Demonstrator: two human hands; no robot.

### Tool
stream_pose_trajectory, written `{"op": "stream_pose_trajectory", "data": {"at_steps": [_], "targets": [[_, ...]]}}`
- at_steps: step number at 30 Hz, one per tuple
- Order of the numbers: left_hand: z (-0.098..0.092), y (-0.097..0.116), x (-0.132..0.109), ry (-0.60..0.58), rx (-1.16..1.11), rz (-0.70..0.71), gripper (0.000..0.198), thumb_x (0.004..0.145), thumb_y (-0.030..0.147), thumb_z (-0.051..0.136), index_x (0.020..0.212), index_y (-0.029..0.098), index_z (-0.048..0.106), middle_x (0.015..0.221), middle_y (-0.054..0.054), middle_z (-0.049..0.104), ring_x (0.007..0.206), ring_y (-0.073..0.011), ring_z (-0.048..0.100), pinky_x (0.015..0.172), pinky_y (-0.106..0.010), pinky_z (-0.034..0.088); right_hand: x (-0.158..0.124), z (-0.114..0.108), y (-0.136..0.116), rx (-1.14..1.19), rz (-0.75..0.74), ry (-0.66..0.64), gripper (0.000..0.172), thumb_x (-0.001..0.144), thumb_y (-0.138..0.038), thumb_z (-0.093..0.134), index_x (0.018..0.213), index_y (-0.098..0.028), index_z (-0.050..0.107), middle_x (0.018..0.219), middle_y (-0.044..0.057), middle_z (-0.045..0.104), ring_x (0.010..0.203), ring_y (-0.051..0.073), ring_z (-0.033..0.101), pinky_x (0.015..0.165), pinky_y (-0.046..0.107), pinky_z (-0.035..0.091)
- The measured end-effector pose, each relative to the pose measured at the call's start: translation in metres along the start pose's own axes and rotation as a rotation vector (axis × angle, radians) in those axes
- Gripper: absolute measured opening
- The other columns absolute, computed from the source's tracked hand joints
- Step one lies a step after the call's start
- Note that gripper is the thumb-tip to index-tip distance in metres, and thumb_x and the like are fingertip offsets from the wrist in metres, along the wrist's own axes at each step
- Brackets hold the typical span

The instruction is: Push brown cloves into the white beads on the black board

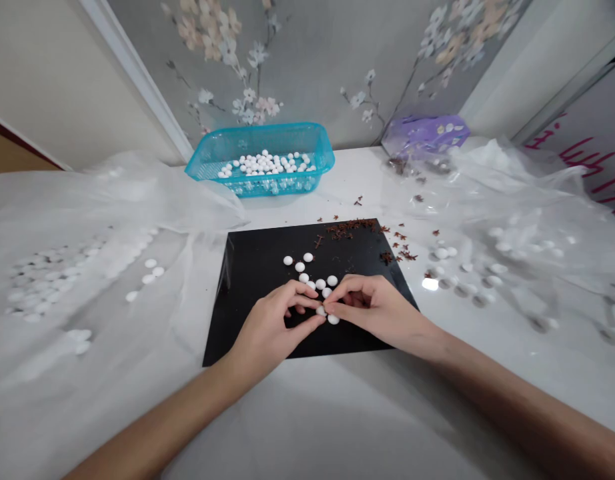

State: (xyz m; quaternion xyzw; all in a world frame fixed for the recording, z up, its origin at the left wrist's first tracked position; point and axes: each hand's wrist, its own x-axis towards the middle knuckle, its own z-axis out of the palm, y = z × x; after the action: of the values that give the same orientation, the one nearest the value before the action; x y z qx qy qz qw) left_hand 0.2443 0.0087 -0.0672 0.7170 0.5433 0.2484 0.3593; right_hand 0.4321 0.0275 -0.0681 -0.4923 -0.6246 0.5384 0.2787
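Over the black board (pixel 257 293), my left hand (pixel 277 317) pinches a small white ball (pixel 320 311) between thumb and fingertips. My right hand (pixel 375 307) meets it there, thumb and index finger pressed together at the ball's upper right side. Whatever the right fingertips hold is too small or hidden to make out. Several loose white balls (pixel 308 257) lie on the board just beyond both hands, and one (pixel 333 319) rests right below the fingertips. A heap of small brown, clove-like pieces (pixel 350 228) spreads over the board's far right corner.
Behind the board stands a blue plastic basket (pixel 222 175) with many white balls. Clear plastic sheeting (pixel 137 193) covers the left side, with white balls (pixel 47 280) by it. More plastic (pixel 537 193) and a purple packet (pixel 425 135) lie at right. Brown bits are scattered on the white table (pixel 357 180).
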Motion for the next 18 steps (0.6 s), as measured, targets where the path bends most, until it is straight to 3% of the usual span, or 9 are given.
{"op": "stream_pose_trajectory", "data": {"at_steps": [11, 18], "targets": [[-0.0012, 0.0021, 0.0042, -0.011, -0.044, -0.054, 0.017, 0.071, 0.028, 0.067, 0.08, 0.024, 0.053, 0.082, 0.006, 0.07, 0.071, -0.0114, 0.062, 0.061, -0.022, 0.046, 0.0006, -0.0026, -0.0074, 0.041, 0.114, -0.014, 0.012, 0.066, -0.028, 0.068, 0.067, -0.016, 0.07, 0.052, -0.005, 0.041, 0.05, 0.007, 0.032, 0.045, 0.022, 0.024], [-0.0006, 0.0012, 0.0038, -0.01, -0.036, -0.017, 0.014, 0.072, 0.027, 0.067, 0.078, 0.024, 0.055, 0.079, 0.007, 0.068, 0.07, -0.0103, 0.062, 0.062, -0.021, 0.046, -0.0017, -0.0005, -0.0092, 0.037, 0.139, 0.016, 0.016, 0.066, -0.032, 0.069, 0.066, -0.016, 0.068, 0.052, -0.004, 0.046, 0.049, 0.007, 0.033, 0.044, 0.022, 0.025]]}}
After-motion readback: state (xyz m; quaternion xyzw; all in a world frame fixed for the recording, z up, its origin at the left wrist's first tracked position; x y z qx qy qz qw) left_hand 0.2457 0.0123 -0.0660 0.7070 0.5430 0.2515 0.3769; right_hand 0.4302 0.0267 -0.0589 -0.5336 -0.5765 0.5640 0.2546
